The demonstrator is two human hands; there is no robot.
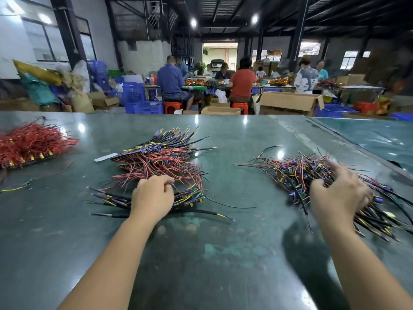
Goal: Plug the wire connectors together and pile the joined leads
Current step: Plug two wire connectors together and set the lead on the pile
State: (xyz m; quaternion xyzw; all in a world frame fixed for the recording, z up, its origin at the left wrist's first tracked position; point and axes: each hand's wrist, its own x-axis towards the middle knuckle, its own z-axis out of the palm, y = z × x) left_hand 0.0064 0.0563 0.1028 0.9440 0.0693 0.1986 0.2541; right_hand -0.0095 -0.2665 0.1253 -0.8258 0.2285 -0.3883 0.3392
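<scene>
On the glossy green table point(223, 253), nearest: both bare forearms reach forward.
Left hand point(153, 196): fingers curled, pinching thin wires of the joined leads pile point(161, 159).
Right hand point(339, 193): fingers bent into the tangled loose leads point(299, 173).
Far left: red wire bundle point(31, 144), brass tips.

No legible text anywhere.
</scene>
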